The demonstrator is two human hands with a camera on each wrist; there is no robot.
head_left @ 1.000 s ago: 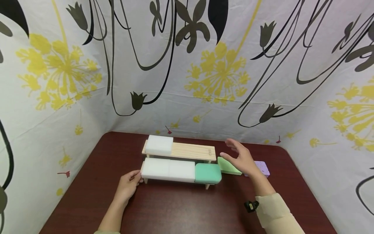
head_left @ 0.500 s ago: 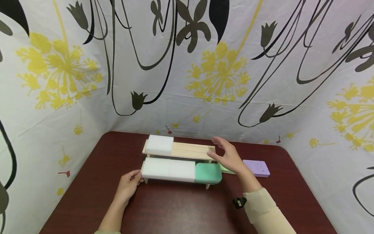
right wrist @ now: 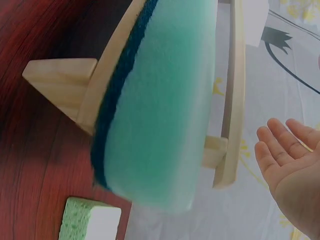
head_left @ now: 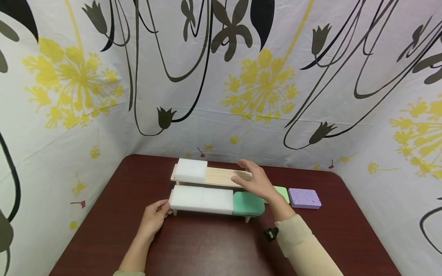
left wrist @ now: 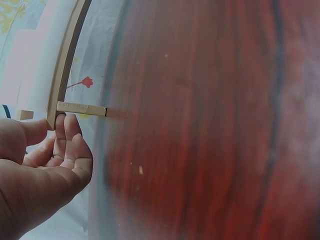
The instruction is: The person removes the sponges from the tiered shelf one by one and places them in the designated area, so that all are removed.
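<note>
My left hand (head_left: 153, 218) grips the left end of the front small wooden stand (left wrist: 62, 65), thumb at the board's end and fingers below beside a leg. Along that stand lie two white foam blocks (head_left: 186, 197) and a teal scouring sponge (head_left: 248, 203), whose dark blue scouring layer faces down in the right wrist view. Behind it, a second wooden stand (head_left: 221, 176) bears one white foam block (head_left: 191, 170) on its left. My right hand (head_left: 257, 180), thumb and fingers spread with nothing between them, is over that stand's right end, hiding it in the head view.
Right of the stands, a light green sponge (head_left: 282, 193) lies partly hidden by my right wrist. Beside it is a purple sponge (head_left: 304, 198). All stand on a dark red wooden table (head_left: 207, 249). A patterned cloth (head_left: 193, 130) hangs behind and at both sides.
My right hand has moved left, from above the green and purple sponges to over the rear stand's right end. The purple sponge has come into full view. The left hand has kept its grip.
</note>
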